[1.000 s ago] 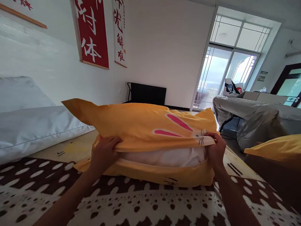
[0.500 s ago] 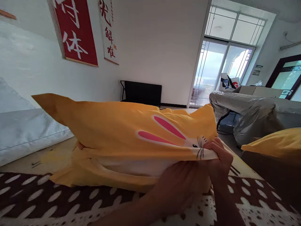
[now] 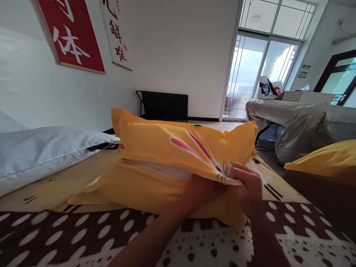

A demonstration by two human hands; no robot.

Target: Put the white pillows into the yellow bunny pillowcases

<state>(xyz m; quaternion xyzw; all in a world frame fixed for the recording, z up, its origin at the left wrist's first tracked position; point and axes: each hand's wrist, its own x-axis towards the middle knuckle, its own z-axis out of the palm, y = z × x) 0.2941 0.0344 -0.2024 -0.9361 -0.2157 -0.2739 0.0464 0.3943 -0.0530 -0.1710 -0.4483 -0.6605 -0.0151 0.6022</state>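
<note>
The danger here is the edge! The right hand (image 3: pixel 247 183) pinches the flap of the yellow pillowcase (image 3: pixel 150 139) by the rabbit's whiskers, fingers curled over a small fold, and if that grip slips, the flap could drop over the other wrist. Pull too hard on that one fold and the cloth may twist, skewing the opening. And the left hand (image 3: pixel 207 187)? It's tucked under the flap, fingers hidden, so there's no telling whether they're spread or pinching. Should they push unevenly, the white filling (image 3: pixel 158 169) showing in the gap could bunch up at one end.

So where does it all lie? The pillowcase stretches across the bed in front of the person, on the patterned bedding (image 3: pixel 126 226), its opening facing them. Both hands work its right half, close beside each other: right hand on the flap's edge, left forearm crossing over the lower panel. The left end sits well apart from both, untouched, its lower corner blurred, near a white pillow (image 3: pixel 50 148).
</note>
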